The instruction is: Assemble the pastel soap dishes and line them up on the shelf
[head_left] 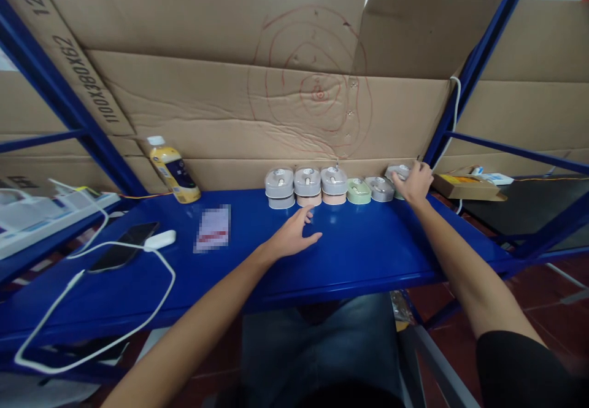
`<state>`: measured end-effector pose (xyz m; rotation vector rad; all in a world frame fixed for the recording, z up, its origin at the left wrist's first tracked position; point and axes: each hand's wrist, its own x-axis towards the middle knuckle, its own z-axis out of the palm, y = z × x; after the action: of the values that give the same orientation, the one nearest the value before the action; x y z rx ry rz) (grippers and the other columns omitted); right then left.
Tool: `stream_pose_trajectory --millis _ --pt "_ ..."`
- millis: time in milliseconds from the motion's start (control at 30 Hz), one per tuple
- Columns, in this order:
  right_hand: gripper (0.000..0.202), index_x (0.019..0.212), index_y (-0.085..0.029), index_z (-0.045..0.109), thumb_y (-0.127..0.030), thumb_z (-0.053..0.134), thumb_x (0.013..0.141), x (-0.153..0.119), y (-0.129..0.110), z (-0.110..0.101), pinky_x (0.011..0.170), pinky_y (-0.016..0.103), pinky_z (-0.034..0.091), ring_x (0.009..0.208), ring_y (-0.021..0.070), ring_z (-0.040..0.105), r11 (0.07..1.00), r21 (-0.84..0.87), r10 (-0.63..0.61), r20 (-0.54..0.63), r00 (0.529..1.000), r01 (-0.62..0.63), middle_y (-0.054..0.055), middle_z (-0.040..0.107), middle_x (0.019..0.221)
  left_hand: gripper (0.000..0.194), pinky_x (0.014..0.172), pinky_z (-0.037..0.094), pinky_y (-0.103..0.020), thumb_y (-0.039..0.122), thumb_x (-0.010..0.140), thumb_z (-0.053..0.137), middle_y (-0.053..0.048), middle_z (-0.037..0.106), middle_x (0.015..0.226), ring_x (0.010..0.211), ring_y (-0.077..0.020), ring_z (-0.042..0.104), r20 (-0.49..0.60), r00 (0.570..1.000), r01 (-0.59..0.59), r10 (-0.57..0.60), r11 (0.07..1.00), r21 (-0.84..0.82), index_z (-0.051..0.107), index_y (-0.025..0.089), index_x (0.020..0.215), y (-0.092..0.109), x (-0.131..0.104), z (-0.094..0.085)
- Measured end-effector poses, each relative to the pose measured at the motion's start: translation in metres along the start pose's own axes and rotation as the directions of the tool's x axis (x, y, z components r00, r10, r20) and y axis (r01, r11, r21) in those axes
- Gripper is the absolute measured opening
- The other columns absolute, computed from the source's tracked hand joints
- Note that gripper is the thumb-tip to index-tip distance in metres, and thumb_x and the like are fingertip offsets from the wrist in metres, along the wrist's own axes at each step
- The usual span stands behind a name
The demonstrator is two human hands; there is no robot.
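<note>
A row of small lidded boxes stands along the back of the blue shelf (350, 248). At its left end are three two-high stacks: a grey stack (280, 182), and two with grey tops over pinkish bottoms, the middle stack (307, 184) and the right stack (334, 182). Beside them sit a single green box (359, 191) and a single grey box (380, 189). At the row's right end, my right hand (415, 182) grips a grey lidded box (396, 171) above a mostly hidden green box. My left hand (294, 233) hovers in front of the stacks, fingers apart, holding nothing.
A yellow drink bottle (175, 172) leans at the back left, near a blurred packet (212, 229). Further left lie a phone (124, 245), a white cable (172, 273) and a power strip (55, 224). Right of the blue post is an open carton (469, 188). Cardboard (207, 89) backs the shelf.
</note>
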<state>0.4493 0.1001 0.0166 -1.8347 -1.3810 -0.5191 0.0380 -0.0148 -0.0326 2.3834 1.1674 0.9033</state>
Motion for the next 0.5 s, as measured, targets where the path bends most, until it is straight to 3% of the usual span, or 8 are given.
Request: stream_pose_trajectory --millis 67,167,267,333,500 --pt "0.066 0.141 -0.011 0.051 -0.055 0.055 0.092 -0.012 -0.028 -0.007 0.112 0.057 0.035 0.138 0.0421 0.042 0.979 0.055 -0.198 0.025 0.98 0.197 0.026 0.046 0.148 0.074 0.101 0.056 -0.047 0.046 0.088 0.07 -0.013 0.06 0.13 0.111 -0.0266 0.066 0.009 1.0 0.008 -0.008 1.0 0.002 0.038 0.021 0.15 0.001 0.001 -0.001" --pt "0.073 0.139 -0.012 0.055 -0.064 0.06 0.087 -0.031 -0.084 -0.01 0.107 0.056 0.043 0.128 0.0436 0.053 0.912 0.204 -0.396 0.219 0.892 0.355 0.025 0.055 0.138 0.073 0.101 0.056 -0.047 0.045 0.088 0.07 -0.012 0.06 0.13 0.111 -0.0266 0.066 0.004 1.0 0.003 -0.003 1.0 0.002 0.039 0.022 0.149 0.001 0.0 -0.001" --pt "0.089 0.142 -0.012 0.053 -0.073 0.068 0.078 -0.047 -0.14 -0.007 0.103 0.059 0.046 0.121 0.0463 0.059 0.91 0.265 -0.396 0.334 0.855 0.318 0.027 0.06 0.131 0.071 0.101 0.056 -0.048 0.043 0.088 0.07 -0.012 0.061 0.13 0.111 -0.0266 0.066 -0.003 1.0 -0.007 0.007 1.0 -0.004 0.04 0.022 0.148 0.0 -0.001 -0.002" --pt "0.092 0.142 -0.015 0.053 -0.073 0.074 0.073 -0.056 -0.168 -0.003 0.106 0.061 0.043 0.123 0.0472 0.058 0.927 0.26 -0.351 0.35 0.868 0.27 0.026 0.063 0.13 0.069 0.101 0.057 -0.048 0.044 0.088 0.07 -0.012 0.061 0.13 0.111 -0.0266 0.066 -0.006 1.0 -0.018 0.018 1.0 -0.003 0.041 0.022 0.147 -0.002 -0.001 -0.002" --pt "0.086 0.14 -0.01 0.054 -0.058 0.079 0.073 -0.067 -0.196 0.007 0.107 0.064 0.039 0.126 0.0492 0.057 0.97 0.177 -0.225 0.402 0.887 0.165 0.031 0.065 0.128 0.068 0.101 0.057 -0.049 0.045 0.088 0.068 -0.013 0.06 0.131 0.111 -0.0273 0.066 -0.008 0.999 -0.046 0.046 0.999 -0.006 0.043 0.02 0.146 -0.004 0.0 -0.001"
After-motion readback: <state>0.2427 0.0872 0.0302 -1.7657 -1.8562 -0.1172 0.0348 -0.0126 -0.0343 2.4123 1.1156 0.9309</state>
